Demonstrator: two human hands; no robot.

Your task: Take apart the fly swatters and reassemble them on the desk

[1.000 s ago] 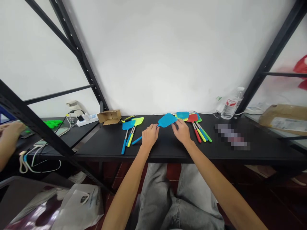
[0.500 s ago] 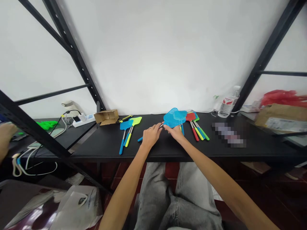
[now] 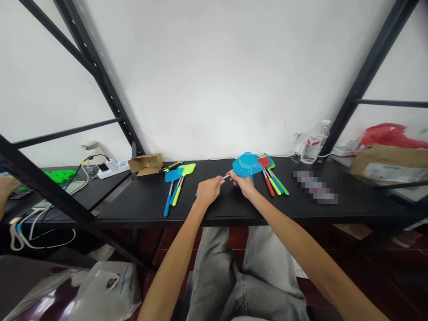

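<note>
A blue fly swatter (image 3: pixel 246 164) is held between my two hands above the black table. My left hand (image 3: pixel 209 189) is closed round its handle end, and a bit of blue handle shows beside it. My right hand (image 3: pixel 241 183) grips the metal rod just below the mesh head; a short length of rod (image 3: pixel 226 177) shows between the hands. Part of another blue swatter shows behind my right hand. To the left lie blue swatters (image 3: pixel 173 175) and a yellow-green one (image 3: pixel 187 169). On the right, several swatters with red, yellow, blue and green handles (image 3: pixel 276 185) lie side by side.
An open cardboard box (image 3: pixel 146 164) and a yellow-black cutter (image 3: pixel 173 166) lie at the back left, near a power strip (image 3: pixel 113 170). A plastic bottle (image 3: pixel 314 143) stands back right. Black rack posts (image 3: pixel 110 89) flank the table. Another person's hand (image 3: pixel 7 187) shows far left.
The swatter head has shifted slightly right, and my hands are further apart, with more rod showing between them. The whole view has shifted slightly.
</note>
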